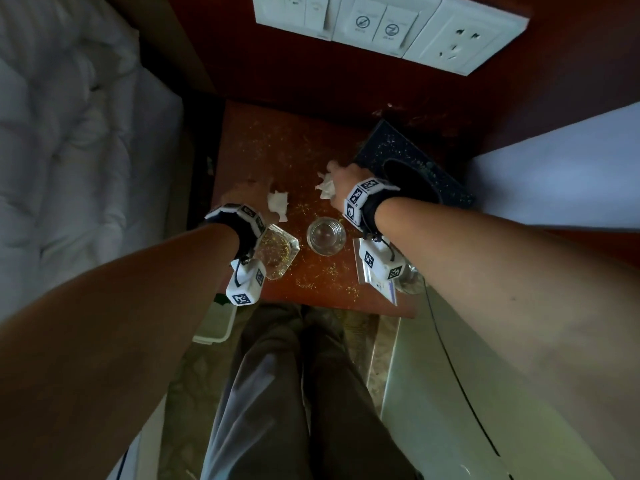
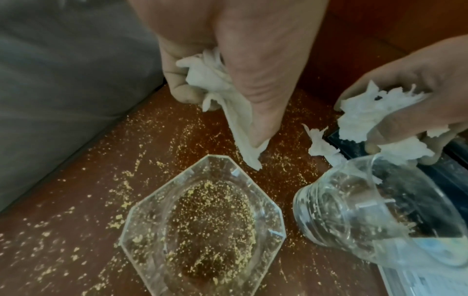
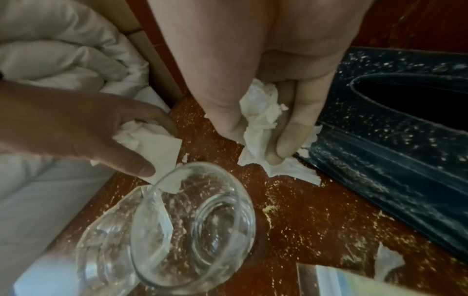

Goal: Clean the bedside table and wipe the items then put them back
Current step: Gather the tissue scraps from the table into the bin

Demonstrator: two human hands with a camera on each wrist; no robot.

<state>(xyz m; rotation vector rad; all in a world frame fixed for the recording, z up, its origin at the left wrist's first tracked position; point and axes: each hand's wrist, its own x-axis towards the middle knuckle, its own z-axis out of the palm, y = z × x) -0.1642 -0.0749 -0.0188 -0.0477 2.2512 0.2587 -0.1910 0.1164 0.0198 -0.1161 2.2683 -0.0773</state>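
From the head view, the bench is seen strewn with yellow crumbs, with the ashtray, the glass and the dark tissue box on it, so little cleaning appears to be done. In the left wrist view, the left hand is clamped on a tissue trailing to the bench just beyond the crumb-filled ashtray, which is judged unwiped. In the right wrist view, the right hand is closed round a crumpled tissue pressed to the bench beside the speckled tissue box, and wiping of every item and putting back are judged to remain.
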